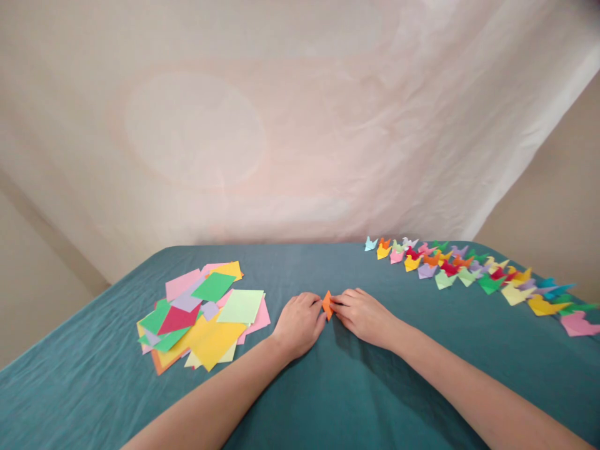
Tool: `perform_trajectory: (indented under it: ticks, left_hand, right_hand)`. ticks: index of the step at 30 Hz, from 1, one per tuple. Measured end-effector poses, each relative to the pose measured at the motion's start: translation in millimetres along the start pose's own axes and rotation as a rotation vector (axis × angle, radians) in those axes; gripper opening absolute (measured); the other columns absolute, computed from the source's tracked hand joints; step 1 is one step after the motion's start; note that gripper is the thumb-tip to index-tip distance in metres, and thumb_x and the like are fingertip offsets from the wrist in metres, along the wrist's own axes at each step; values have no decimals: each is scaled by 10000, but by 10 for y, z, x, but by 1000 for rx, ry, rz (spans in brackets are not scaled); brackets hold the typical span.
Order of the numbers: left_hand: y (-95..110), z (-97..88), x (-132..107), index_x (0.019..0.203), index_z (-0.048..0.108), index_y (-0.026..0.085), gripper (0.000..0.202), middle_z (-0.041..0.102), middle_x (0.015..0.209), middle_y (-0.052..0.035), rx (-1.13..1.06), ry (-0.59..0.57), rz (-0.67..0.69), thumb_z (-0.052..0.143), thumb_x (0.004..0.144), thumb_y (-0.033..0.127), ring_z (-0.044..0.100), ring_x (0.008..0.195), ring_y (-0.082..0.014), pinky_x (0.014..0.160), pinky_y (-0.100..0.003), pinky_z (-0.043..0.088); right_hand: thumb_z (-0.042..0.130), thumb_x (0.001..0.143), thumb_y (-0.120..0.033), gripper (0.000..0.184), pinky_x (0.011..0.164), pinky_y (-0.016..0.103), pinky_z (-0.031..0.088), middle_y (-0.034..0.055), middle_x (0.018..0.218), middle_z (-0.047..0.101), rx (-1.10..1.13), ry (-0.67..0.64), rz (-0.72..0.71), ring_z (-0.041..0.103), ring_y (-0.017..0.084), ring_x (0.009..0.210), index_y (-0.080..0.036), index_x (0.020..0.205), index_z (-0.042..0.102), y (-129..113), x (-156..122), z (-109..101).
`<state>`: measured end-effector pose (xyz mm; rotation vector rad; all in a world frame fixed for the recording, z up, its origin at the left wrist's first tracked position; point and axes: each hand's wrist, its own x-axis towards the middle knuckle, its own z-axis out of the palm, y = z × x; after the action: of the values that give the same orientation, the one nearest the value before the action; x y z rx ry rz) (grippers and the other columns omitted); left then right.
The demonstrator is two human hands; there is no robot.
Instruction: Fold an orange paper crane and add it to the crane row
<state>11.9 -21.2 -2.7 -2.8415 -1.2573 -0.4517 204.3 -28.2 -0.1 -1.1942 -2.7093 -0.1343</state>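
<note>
A small piece of folded orange paper (328,305), roughly diamond-shaped, is between my two hands near the middle of the table. My left hand (300,324) pinches its left side, with the fingers curled and the thumb close to the lower edge. From the other side, my right hand (364,316) grips the paper's right edge between thumb and fingertips. The fingers hide part of the paper's sides, so I cannot make out its exact folds.
Loose sheets of coloured paper (213,338) lie in a spread pile on the left. Rows of folded paper birds (445,279) in many colours run along the right side. A teal cloth (300,262) covers the table, and a pale sheet (300,137) hangs behind it.
</note>
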Motion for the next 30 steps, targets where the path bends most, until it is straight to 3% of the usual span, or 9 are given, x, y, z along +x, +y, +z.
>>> perform_trajectory:
  ticks: [15, 30]
  left_hand:
    - [15, -10, -4, 1143, 520, 173, 304, 557, 1131, -75, -40, 12, 12, 358, 920, 302, 504, 1050, -207, 905, -353, 405]
    - [11, 9, 0, 1199, 467, 173, 332, 510, 1211, -98, -109, -18, 111, 402, 904, 310, 472, 1119, -209, 971, -368, 371]
  right_hand:
    - [435, 895, -196, 242, 767, 341, 389, 83, 1087, 608, 10, 29, -2, 514, 205, 954, -187, 1050, 620, 2, -7, -1]
    - [431, 899, -202, 219, 790, 335, 387, 82, 1057, 600, 36, 29, 5, 504, 197, 968, -178, 1005, 621, -11, -7, 7]
